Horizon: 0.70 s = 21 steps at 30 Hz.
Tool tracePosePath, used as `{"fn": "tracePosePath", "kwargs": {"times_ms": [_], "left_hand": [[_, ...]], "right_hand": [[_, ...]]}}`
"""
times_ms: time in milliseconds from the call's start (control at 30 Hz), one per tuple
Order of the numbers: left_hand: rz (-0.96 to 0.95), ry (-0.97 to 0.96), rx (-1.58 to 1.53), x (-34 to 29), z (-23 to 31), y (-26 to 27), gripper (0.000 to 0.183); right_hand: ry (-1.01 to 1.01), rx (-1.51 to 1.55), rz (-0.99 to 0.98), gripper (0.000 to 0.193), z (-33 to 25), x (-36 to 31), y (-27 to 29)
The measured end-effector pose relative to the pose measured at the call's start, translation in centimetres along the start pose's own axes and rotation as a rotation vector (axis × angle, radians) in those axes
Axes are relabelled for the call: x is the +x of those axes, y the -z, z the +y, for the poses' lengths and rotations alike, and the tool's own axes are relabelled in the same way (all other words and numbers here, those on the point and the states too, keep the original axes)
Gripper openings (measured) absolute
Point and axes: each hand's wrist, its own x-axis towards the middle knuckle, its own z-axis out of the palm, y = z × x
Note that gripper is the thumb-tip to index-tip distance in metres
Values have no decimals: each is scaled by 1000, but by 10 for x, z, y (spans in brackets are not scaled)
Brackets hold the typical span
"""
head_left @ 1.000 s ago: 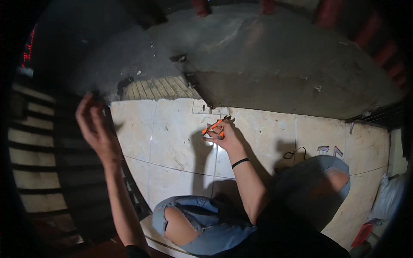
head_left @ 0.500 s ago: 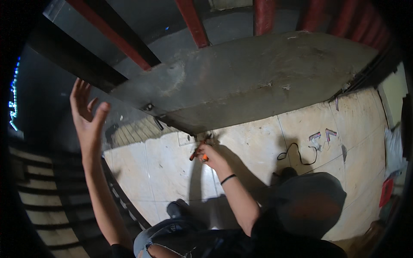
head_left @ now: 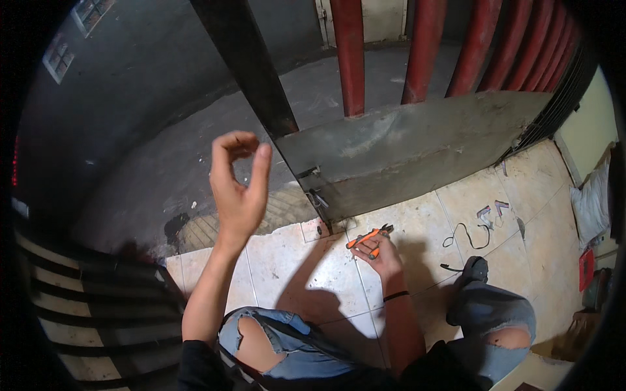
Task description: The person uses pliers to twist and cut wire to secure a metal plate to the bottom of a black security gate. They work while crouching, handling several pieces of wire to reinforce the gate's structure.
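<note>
My right hand (head_left: 389, 259) holds pliers (head_left: 363, 240) with orange handles and dark jaws, low over the pale tiled floor (head_left: 293, 274). The jaws point away from me, to the right of the gate's lower corner. Raised in front of the gate's edge, my left hand (head_left: 238, 199) is empty, its fingers curved and the thumb apart. Beyond both hands stands a metal gate with a grey lower panel (head_left: 417, 153). A bolt (head_left: 318, 197) sits on the panel's left edge. Near the gate's foot, a tile has a dark hole (head_left: 319, 230).
Red bars (head_left: 351, 58) and a dark post (head_left: 251, 72) rise from the gate panel. On the floor to the right lie a black cord (head_left: 466, 236) and small packets (head_left: 484, 215). A white bag (head_left: 592, 208) and a red object (head_left: 586, 270) are farther right. Dark rails (head_left: 104, 319) are at lower left.
My right hand has drawn the pliers away from the gate's lower corner, to the right. My left hand has left the post's side, its fingers more curled. The whole view has shifted.
</note>
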Motion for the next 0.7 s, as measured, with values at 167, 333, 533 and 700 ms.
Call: {"fn": "tracePosePath", "kwargs": {"times_ms": [167, 333, 533, 700], "left_hand": [[-213, -690, 771, -7, 29, 20, 55], [-332, -367, 628, -3, 58, -12, 58], [-376, -224, 621, 2, 70, -29, 39], [-310, -190, 536, 3, 74, -36, 13]], "right_hand": [[19, -64, -64, 19, 6, -10, -22], [-89, 44, -49, 16, 43, 1, -17], [-149, 133, -202, 21, 73, 6, -26], [-248, 225, -131, 23, 86, -7, -23]]}}
